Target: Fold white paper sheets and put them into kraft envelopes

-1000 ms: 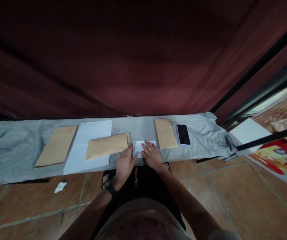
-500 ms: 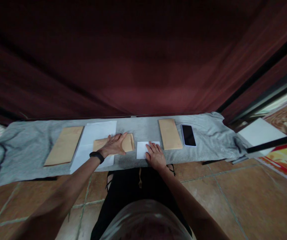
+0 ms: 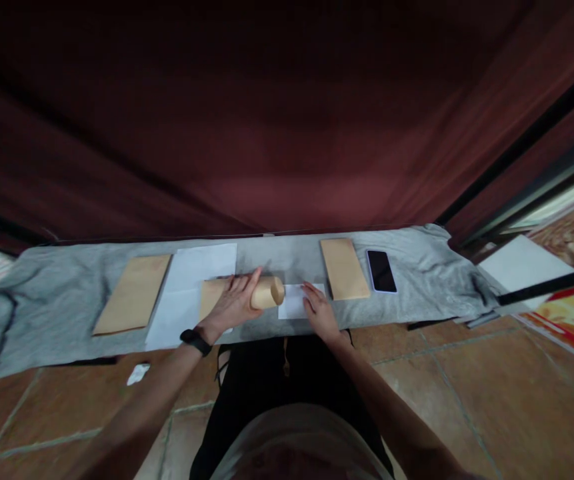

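My left hand (image 3: 234,301) is wrapped over a small brown paper bag (image 3: 265,293), fingers on its far side and thumb toward its mouth. The bag's right end gapes in a rounded opening, close to the left edge of a small white sheet of paper (image 3: 293,305). At that sheet's right part, my right hand (image 3: 321,313) holds it, fingers together and thumb nearer me. Beneath the brown bag lies a larger white sheet (image 3: 177,293), partly hidden by the bag and my left hand.
Grey cloth (image 3: 427,280) covers the narrow bench. A flat brown paper bag (image 3: 134,293) lies at the left, another brown bag (image 3: 345,270) right of my right hand, beside a phone (image 3: 381,271). A dark red curtain (image 3: 287,133) hangs behind. A white scrap (image 3: 138,374) is on the tiled floor.
The brown bag has gone from lying flat to having its mouth opened, and has moved right toward the small sheet. My right hand has shifted to that sheet's right edge.
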`<state>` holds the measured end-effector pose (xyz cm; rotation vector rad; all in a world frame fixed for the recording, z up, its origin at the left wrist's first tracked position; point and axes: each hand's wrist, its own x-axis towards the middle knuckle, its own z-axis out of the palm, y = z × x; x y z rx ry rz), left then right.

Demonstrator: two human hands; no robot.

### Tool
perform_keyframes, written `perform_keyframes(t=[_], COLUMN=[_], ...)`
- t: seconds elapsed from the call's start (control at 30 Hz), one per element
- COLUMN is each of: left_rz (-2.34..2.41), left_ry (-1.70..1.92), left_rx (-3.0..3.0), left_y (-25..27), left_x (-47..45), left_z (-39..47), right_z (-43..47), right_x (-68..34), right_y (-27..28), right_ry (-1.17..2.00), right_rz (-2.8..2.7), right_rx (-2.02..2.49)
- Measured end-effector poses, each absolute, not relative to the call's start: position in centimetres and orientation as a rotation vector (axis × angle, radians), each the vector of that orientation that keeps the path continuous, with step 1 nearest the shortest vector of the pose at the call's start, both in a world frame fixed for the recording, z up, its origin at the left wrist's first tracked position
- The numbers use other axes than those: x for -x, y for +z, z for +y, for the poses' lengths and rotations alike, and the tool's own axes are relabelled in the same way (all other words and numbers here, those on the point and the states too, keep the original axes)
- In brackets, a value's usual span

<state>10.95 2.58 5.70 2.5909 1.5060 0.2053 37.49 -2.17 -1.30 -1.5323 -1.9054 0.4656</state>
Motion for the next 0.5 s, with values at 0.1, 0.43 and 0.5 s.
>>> perform_keyframes(t=[0.1, 0.43, 0.5], left_rz=[1.427, 1.181, 1.149], left_ry=[0.239, 0.199, 0.192], left_rx=[-2.642, -2.699, -2.696], left_y=[5.6, 4.7, 4.5], left_x=[-12.8, -14.4, -14.4], left_z=[1.5, -0.6, -0.7], right_z=[-2.0, -1.0, -0.8], right_x=[-36.8, -36.1, -35.5], right_y=[0.0, 0.1, -0.5], right_ry=[0.811, 1.328, 1.093], right_rz=[-1.725, -1.874, -1.984], right_rx=[1.36, 1.311, 1.392])
